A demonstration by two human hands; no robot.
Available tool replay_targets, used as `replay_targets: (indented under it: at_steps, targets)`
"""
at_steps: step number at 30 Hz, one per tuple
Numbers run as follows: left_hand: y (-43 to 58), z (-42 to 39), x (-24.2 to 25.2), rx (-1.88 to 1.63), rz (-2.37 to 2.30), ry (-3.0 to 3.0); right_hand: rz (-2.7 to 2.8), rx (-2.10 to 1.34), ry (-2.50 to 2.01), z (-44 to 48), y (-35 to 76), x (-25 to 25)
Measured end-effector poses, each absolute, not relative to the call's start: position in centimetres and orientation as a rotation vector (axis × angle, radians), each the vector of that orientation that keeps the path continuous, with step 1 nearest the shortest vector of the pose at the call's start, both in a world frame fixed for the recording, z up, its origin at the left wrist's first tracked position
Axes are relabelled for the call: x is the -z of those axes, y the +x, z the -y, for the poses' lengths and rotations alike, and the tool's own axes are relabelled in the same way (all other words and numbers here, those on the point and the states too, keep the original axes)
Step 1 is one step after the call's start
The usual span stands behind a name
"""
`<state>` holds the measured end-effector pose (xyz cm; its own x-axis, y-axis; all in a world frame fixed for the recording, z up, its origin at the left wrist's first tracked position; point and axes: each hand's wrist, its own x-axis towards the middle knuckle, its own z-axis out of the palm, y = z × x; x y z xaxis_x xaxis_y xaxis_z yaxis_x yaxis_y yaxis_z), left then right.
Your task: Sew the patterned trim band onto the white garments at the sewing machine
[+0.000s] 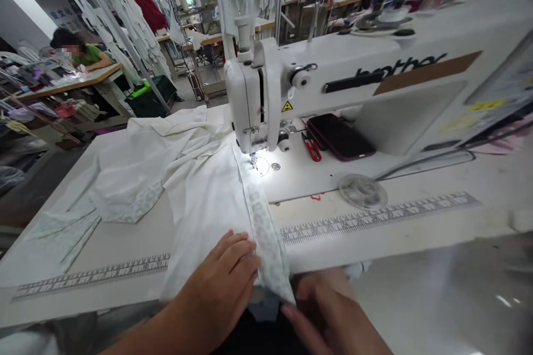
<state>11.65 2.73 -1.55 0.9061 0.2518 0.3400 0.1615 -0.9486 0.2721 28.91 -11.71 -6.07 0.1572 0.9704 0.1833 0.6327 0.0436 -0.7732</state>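
Note:
A white cloth garment [204,199] runs along the sewing table toward the needle of a Brother sewing machine [254,100]. A pale green patterned strip [266,233] lies folded along its edge, passing under the presser foot [252,150]. My left hand [220,272] presses on the white cloth beside the strip. Blurred by motion, my right hand [322,305] is at the strip's near end, with its fingers touching the tip. Whether those fingers grip it is hard to see.
More white cloth with a patterned piece [129,205] and loose patterned strips [62,236] lie left on the table. Red snips [311,147], a dark phone [339,136] and a clear disc [362,191] lie right of the needle. A co-worker [79,55] sits at a far table.

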Motion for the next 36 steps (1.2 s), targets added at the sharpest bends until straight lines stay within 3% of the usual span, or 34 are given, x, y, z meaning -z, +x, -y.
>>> replay_targets:
  at_steps: [11,14,18,20,25,32,36]
  targets:
    - [12.0,1.7,2.5,-0.997,-0.249,2.781,0.974,-1.23,-1.257,12.2,27.4,2.7]
    - [11.8,1.4,1.7,-0.953,-0.246,2.775,1.269,-0.981,-1.344,12.5,28.5,3.1]
    - [12.0,1.4,1.0,-0.891,-0.21,2.812,1.84,-0.05,-1.428,12.3,30.3,3.0]
    - [12.5,1.3,0.8,-0.842,-0.176,2.822,1.971,0.221,-1.339,12.0,30.9,2.5]
    - [12.8,-1.7,1.2,-0.594,-0.225,2.765,2.129,0.166,-1.256,11.6,31.1,2.3]
    - [6.6,-10.2,2.1,-0.062,-1.161,2.848,2.095,0.134,-1.2,10.7,30.0,4.7]
    - [5.7,-10.0,2.0,-0.149,-1.435,2.907,2.106,0.193,-1.21,10.3,29.9,4.3]
